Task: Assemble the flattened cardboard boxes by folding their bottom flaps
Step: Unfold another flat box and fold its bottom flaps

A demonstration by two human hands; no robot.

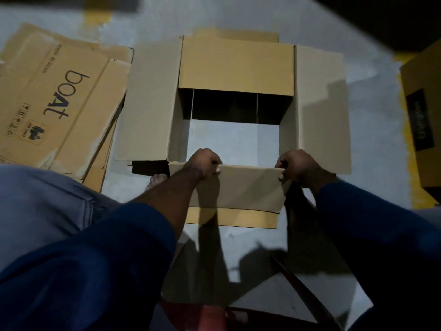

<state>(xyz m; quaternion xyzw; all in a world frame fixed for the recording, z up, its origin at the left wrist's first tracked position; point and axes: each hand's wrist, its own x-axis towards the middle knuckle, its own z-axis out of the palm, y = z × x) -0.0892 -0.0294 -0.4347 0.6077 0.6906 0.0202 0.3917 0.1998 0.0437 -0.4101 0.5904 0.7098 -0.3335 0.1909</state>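
An opened-up cardboard box [235, 68] stands on the grey floor in the middle of the head view, its shell squared and the floor showing through it. Its left flap [150, 101] and right flap [322, 108] are spread outward, and the far flap leans inward. My left hand [206, 162] and my right hand [298, 167] both grip the top edge of the near flap [241, 187], one at each end, with fingers curled over it.
A stack of flattened boxes printed "boat" [57, 101] lies to the left. Another brown box [422, 120] stands at the right edge. My grey-clad knee [43, 211] is at the lower left, and a bare foot [156, 180] is beside the box.
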